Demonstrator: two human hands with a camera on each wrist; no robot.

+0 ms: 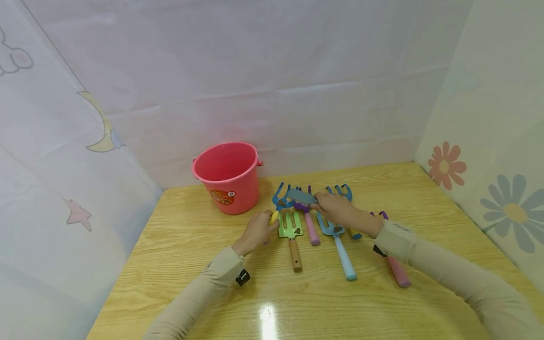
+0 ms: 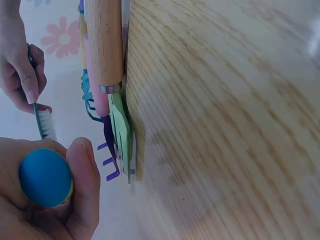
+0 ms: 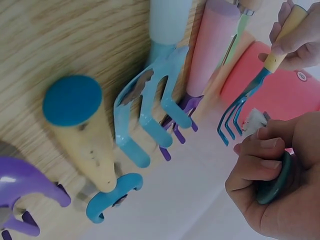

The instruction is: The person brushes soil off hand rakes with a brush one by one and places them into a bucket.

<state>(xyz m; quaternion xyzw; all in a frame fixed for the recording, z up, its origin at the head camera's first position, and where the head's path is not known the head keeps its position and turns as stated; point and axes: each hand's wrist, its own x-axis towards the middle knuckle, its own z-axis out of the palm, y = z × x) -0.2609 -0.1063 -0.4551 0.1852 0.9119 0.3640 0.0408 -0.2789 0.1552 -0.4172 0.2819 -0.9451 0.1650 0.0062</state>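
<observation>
Rake handle [image 3: 290, 30] inside curled left fingers [image 2: 83, 185], brush handle [image 3: 276, 181] inside right fingers [image 3: 252, 169].

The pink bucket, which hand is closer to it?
Left. The left hand is in front of the pink bucket, slightly to its right; the right hand is farther off to the right.

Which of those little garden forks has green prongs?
The light-green fork with the brown wooden handle; the others' prongs are blue or purple.
</observation>
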